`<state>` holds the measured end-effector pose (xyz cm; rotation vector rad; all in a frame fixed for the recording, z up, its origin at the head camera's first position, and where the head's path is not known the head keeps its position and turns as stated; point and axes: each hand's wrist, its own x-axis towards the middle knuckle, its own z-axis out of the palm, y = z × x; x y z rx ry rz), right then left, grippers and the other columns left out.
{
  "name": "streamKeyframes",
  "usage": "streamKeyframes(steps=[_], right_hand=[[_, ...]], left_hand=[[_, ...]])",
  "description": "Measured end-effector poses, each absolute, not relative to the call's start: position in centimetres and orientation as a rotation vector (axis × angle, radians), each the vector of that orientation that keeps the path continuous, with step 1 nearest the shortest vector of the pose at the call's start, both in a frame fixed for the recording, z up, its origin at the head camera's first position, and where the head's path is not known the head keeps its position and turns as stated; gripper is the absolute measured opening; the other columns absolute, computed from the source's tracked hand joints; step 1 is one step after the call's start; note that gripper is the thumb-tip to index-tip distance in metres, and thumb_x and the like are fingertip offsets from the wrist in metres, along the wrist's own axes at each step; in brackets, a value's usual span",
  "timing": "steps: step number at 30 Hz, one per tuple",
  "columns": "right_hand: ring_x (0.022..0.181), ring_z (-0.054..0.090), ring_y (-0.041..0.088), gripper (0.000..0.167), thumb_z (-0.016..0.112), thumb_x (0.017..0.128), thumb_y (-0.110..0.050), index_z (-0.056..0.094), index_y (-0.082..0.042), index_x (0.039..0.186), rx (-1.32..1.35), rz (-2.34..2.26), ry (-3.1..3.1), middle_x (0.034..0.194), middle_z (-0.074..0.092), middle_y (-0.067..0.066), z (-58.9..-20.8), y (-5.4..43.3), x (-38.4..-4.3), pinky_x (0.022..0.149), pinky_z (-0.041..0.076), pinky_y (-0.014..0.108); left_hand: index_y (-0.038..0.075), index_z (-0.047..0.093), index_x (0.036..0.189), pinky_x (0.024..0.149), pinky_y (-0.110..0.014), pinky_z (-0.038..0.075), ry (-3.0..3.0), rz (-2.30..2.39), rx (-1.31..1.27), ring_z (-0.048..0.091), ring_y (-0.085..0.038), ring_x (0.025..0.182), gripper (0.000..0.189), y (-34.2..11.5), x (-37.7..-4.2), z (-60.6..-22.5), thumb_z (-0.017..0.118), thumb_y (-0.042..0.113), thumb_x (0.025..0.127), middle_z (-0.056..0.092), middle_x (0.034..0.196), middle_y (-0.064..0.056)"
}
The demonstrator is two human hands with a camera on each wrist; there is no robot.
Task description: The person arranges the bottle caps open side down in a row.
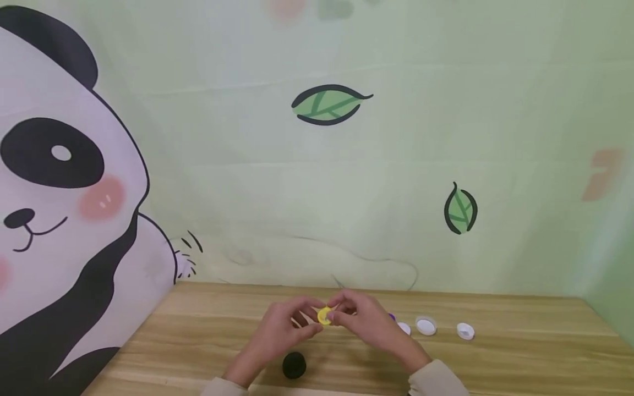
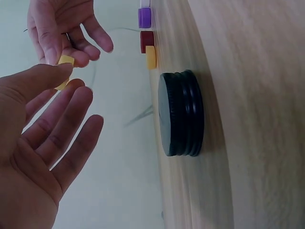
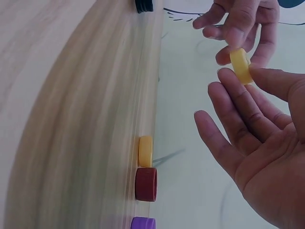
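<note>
A small round yellow bottle cap (image 1: 323,315) is held up above the table between both hands. My left hand (image 1: 284,328) pinches its near side between thumb and fingers, as the left wrist view shows. My right hand (image 1: 369,322) grips the other side, with the thumb (image 3: 269,81) against the cap and the remaining fingers spread. Below the left hand, a black ridged lid (image 2: 181,113) lies on the wooden table.
Behind the hands, another yellow cap (image 3: 145,151), a dark red cap (image 3: 146,184) and a purple cap (image 3: 143,223) stand in a row. Farther right are white caps (image 1: 426,325) (image 1: 465,331). A printed panda backdrop (image 1: 238,165) rises at the table's far edge.
</note>
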<state>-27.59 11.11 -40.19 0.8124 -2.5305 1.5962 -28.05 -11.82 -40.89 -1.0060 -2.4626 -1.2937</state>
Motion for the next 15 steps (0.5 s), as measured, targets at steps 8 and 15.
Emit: streamKeyframes(steps=[8, 15], right_hand=[[0.088, 0.069, 0.018, 0.01, 0.077, 0.099, -0.013, 0.073, -0.007, 0.107, 0.869, 1.588, -2.567, 0.092, 0.075, -0.001, -39.7, 11.23, -27.3, 0.075, 0.055, 0.031], [0.09, 0.07, 0.016, 0.017, 0.082, 0.094, -0.01, 0.073, -0.009, 0.109, 0.943, 1.549, -2.617, 0.094, 0.076, -0.003, -39.85, 11.01, -27.0, 0.077, 0.057, 0.029]], left_hand=[[0.01, 0.078, 0.112, 0.07, -0.027, 0.059, -2.528, -1.267, -0.972, 0.071, -0.008, 0.077, 0.022, -12.15, -28.07, -40.63, 0.085, 0.011, 0.091, 0.076, 0.089, 0.007], [0.012, 0.079, 0.105, 0.071, -0.029, 0.06, -2.547, -1.309, -0.967, 0.071, -0.009, 0.077, 0.017, -12.69, -27.8, -40.61, 0.087, 0.016, 0.091, 0.076, 0.089, 0.008]])
